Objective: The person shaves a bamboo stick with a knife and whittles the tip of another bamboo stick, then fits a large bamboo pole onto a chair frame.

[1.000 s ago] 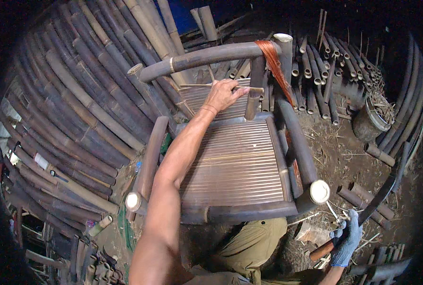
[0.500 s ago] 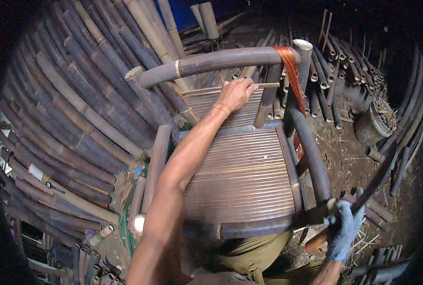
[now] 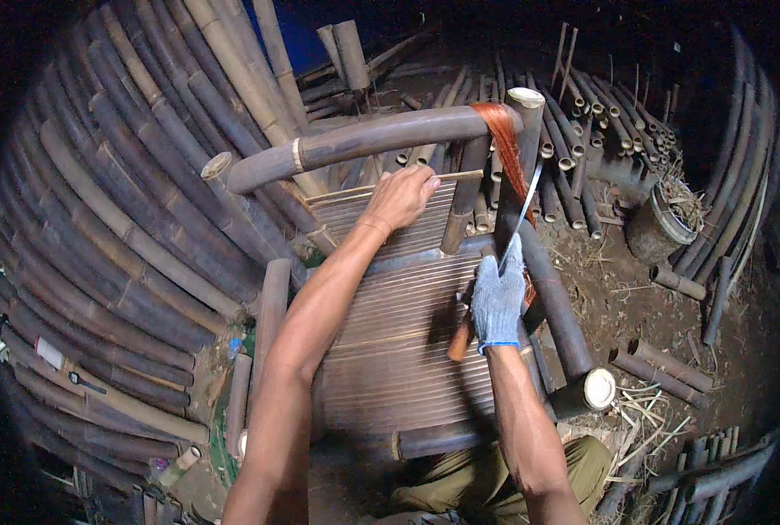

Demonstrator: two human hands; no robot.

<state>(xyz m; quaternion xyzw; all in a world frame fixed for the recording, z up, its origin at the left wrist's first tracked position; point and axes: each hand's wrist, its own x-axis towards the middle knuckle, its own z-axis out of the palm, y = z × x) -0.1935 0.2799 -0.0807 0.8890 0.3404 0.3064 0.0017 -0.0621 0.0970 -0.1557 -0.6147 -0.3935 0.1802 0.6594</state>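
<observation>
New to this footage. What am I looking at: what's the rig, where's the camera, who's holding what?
There's no robot: these are a person's own hands, seen from the left of two fisheye cameras worn on the head, looking down. That lens bends straight edges near the rim.

In front is a dark bamboo chair with a slatted seat. The bare left hand grips a thin bamboo strip at the chair's back. The right hand, in a blue-grey glove, holds a bladed tool with a wooden handle. Orange strands hang over the top rail. Bamboo poles fill the left side.
</observation>
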